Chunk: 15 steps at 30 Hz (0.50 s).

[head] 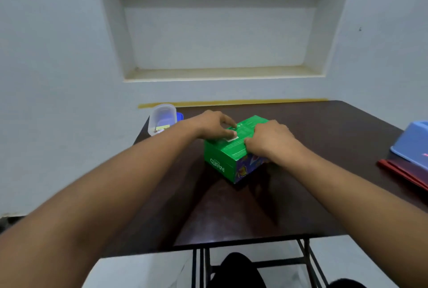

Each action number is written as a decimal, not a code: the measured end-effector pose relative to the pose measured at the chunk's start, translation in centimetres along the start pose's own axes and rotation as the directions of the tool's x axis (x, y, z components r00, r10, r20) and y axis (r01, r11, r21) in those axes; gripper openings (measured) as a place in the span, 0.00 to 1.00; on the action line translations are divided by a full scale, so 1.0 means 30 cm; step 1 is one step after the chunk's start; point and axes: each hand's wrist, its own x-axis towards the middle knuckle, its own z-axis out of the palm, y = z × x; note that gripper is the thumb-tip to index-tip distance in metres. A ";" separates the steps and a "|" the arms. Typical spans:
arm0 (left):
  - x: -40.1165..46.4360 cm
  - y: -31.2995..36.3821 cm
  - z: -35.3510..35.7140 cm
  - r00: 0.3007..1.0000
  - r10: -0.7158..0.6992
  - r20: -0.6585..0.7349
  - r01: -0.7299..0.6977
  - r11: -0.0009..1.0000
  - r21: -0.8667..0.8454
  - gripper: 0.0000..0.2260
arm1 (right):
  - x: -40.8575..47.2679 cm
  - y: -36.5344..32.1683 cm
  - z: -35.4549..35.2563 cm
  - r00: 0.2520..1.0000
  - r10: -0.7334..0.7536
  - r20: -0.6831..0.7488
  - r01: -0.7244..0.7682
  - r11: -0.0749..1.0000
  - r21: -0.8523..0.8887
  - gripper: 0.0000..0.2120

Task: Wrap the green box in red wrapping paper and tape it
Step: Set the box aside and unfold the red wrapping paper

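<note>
Although both your hands are on the green box (pixel 234 148), none of the wrapping is done yet.

Your left hand (pixel 212 125) rests on the box top with fingers laid over a white label, and your right hand (pixel 269 140) curls over its near right edge. The box sits bare toward the far middle of the desk (pixel 231 213). What looks like the red paper (pixel 403 172) lies flat at the right edge under a blue container (pixel 412 144), so fetching, folding and taping all remain; no tape shows clearly.

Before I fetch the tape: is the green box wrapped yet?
Unwrapped. The green box sits bare on the table, both hands on top; red paper lies off right.
</note>
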 end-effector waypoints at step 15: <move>-0.521 -0.171 -0.042 0.899 -0.403 -0.169 0.406 0.914 -0.016 0.13 | -0.088 -0.324 0.016 0.918 -0.371 0.139 0.313 0.895 0.318 0.21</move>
